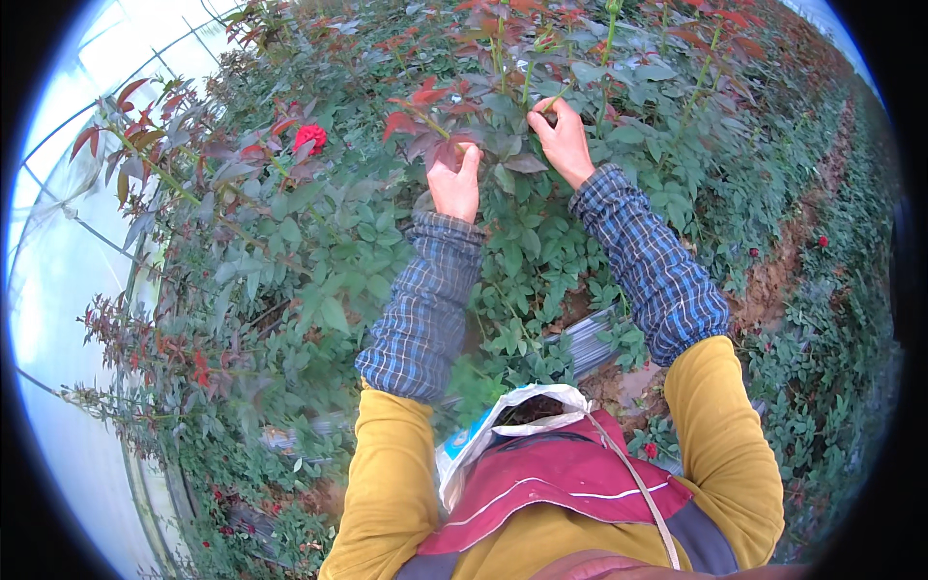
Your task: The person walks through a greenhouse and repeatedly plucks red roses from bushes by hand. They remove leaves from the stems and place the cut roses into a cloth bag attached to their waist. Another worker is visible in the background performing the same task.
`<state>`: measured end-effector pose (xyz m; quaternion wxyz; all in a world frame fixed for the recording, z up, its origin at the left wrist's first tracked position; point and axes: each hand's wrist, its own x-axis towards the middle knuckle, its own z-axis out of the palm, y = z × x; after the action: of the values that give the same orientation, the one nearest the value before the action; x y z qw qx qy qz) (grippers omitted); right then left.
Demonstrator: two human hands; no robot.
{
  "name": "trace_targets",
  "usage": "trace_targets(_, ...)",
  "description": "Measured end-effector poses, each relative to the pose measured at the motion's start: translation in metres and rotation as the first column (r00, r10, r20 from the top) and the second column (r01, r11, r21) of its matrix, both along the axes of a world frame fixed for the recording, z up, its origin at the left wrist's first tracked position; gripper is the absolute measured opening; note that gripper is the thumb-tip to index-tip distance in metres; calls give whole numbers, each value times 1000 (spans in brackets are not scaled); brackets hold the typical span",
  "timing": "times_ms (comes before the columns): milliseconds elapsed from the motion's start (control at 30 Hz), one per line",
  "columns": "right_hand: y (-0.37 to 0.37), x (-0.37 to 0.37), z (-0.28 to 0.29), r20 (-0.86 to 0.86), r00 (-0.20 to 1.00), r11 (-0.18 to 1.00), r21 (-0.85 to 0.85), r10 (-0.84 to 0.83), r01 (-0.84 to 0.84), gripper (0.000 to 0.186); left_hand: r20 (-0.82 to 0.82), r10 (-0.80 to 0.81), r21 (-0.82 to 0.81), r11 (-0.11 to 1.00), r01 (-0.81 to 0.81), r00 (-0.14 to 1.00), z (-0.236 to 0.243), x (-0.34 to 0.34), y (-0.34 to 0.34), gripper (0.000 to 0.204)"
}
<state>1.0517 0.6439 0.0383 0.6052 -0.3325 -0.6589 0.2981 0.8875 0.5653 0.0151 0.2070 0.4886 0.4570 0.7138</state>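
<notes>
Dense rose bushes stand before me. My left hand is closed, thumb against fingers, on a rose shoot with dark red leaves; the exact grip is partly hidden. Higher and to the right, my right hand pinches thumb and forefinger together at a thin green rose stem, close to an upright stem with a rose bud. Both arms reach forward in blue checked sleeve covers over yellow sleeves. An open red rose blooms left of my left hand.
A white bag hangs open at my waist behind a maroon apron, with dark plant matter inside. Brown soil shows between rows at right. Pale greenhouse sheeting on a frame closes off the left side.
</notes>
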Motion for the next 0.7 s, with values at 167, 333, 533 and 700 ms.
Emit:
trace_targets(167, -12, -15, -2, -44, 999, 999, 26, -19, 20, 15, -5, 77, -59, 995, -77, 997, 10, 8, -8, 14)
trace_targets(333, -30, -32, 4, -63, 998, 1000, 8, -9, 10, 13, -443, 262, 157, 964, -214, 857, 13, 8, -13, 14)
trace_targets(533, -37, -44, 0, -104, 991, 988, -120, 85, -97, 12, -194, 20, 83, 997, -4, 981, 9, 2, -13, 11)
trace_targets(700, -41, -50, -3, -138, 981, 979, -132, 135, -153, 12, -340, 112, 52, 994, -100, 934, 18, 4, -28, 14)
